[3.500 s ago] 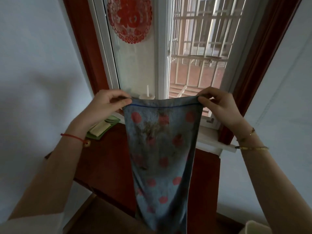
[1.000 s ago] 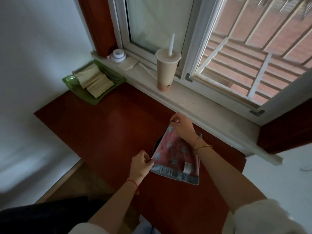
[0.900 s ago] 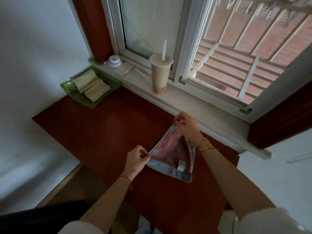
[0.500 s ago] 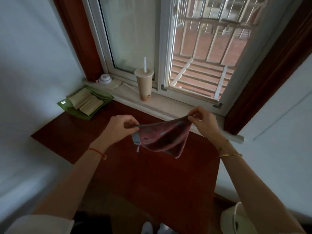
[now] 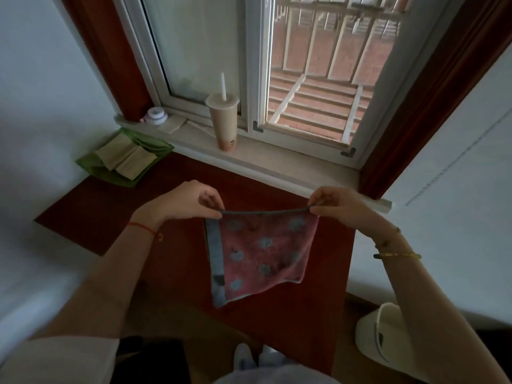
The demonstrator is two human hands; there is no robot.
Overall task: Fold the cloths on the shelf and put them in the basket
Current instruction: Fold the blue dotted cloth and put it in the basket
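White basket on floor at lower right, contents hidden. Left hand and right hand each pinch top corner of folded cloth, hanging above red shelf: pink, blue dots, blue border. Green tray with folded paper far left. Cup with straw on windowsill.

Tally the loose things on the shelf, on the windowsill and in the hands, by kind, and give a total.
Cloths: 1, the pink cloth with grey-blue spots, held up by the left hand and right hand.
Trays: 1, the green tray.
Folded tan pieces: 2.
Drink cups: 1, tan, with straw.
Small round white jars: 1.
Total: 6
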